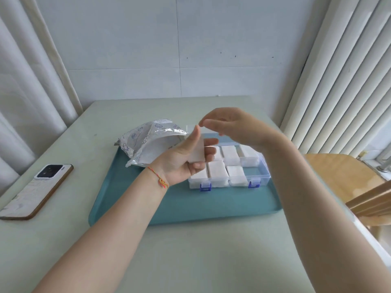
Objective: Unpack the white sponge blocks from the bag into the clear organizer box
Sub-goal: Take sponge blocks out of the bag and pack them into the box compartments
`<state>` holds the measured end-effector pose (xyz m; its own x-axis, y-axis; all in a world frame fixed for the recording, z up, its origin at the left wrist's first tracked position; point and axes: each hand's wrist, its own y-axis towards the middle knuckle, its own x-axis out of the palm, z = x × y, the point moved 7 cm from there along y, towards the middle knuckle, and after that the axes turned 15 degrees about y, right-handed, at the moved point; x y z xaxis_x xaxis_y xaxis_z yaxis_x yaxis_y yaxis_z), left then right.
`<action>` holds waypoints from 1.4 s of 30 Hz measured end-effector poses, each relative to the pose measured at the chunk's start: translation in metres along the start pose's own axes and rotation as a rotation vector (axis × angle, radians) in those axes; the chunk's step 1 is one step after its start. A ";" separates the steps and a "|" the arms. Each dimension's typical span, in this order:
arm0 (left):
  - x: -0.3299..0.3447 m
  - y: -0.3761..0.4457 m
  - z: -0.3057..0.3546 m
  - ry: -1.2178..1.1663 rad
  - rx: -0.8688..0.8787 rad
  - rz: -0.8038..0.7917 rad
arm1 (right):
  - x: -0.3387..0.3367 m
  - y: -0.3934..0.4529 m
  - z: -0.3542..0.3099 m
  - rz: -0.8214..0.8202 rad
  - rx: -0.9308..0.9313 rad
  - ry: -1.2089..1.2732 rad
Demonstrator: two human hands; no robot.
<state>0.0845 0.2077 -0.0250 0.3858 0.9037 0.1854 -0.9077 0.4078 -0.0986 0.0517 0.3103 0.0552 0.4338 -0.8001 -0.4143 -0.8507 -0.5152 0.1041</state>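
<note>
My left hand (186, 159) holds a white sponge block (197, 152) upright between thumb and fingers, just left of and above the clear organizer box (261, 173). The box has blue latches and holds several white sponge blocks (218, 171) in its compartments; its clear lid stands open at the back. My right hand (234, 126) hovers above the box with loosely bent fingers and holds nothing. The silver printed bag (148, 142) lies crumpled at the tray's back left, mouth open toward the box.
The box and the bag sit on a teal tray (173, 206) on a pale green table. A phone (38, 190) lies face down at the left. A wooden chair (347, 176) stands at the right, curtains and blinds on both sides.
</note>
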 end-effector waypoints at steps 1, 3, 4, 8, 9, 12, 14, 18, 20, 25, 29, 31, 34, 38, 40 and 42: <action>0.007 0.004 -0.001 0.013 0.003 -0.020 | -0.004 -0.002 0.005 -0.002 0.012 -0.027; 0.025 0.014 -0.003 0.040 0.011 -0.072 | -0.011 -0.010 0.016 -0.028 0.034 -0.037; 0.032 0.018 -0.004 0.059 0.009 -0.089 | -0.014 -0.014 0.019 -0.028 0.034 -0.021; 0.052 0.034 -0.008 0.217 -0.014 -0.065 | -0.036 -0.025 0.031 0.035 0.034 0.008; 0.058 0.039 -0.007 0.238 -0.010 -0.064 | -0.042 -0.028 0.036 0.032 0.045 0.003; 0.066 0.048 -0.006 0.293 -0.003 -0.077 | -0.048 -0.035 0.046 0.005 0.059 -0.005; 0.069 0.050 -0.006 0.366 -0.026 -0.081 | -0.052 -0.037 0.048 0.024 0.036 -0.013; 0.052 0.051 -0.001 0.556 -0.063 0.079 | -0.073 -0.037 0.059 0.163 0.015 0.054; 0.035 0.049 0.004 0.700 -0.071 0.238 | -0.081 -0.037 0.071 0.200 0.082 0.013; 0.017 0.047 0.004 1.065 -0.099 0.436 | -0.054 -0.034 0.096 0.021 0.255 -0.092; 0.021 0.046 -0.003 1.226 -0.108 0.425 | -0.046 -0.031 0.096 -0.003 0.251 -0.208; 0.021 0.044 -0.004 1.254 -0.103 0.439 | -0.042 -0.029 0.098 -0.009 0.239 -0.201; 0.023 0.043 -0.003 1.279 -0.095 0.430 | -0.038 -0.027 0.103 -0.005 0.246 -0.236; 0.028 0.042 -0.002 1.393 -0.086 0.379 | -0.033 -0.026 0.104 0.019 0.244 -0.335; 0.033 0.043 -0.001 1.459 -0.060 0.340 | -0.030 -0.026 0.104 0.034 0.248 -0.429; 0.037 0.044 -0.002 1.524 -0.043 0.305 | -0.027 -0.026 0.104 0.054 0.244 -0.531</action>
<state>0.0589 0.2598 -0.0243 0.0148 0.2121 -0.9771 -0.9854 0.1691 0.0218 0.0315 0.3770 -0.0303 0.2338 -0.5274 -0.8168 -0.9383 -0.3425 -0.0475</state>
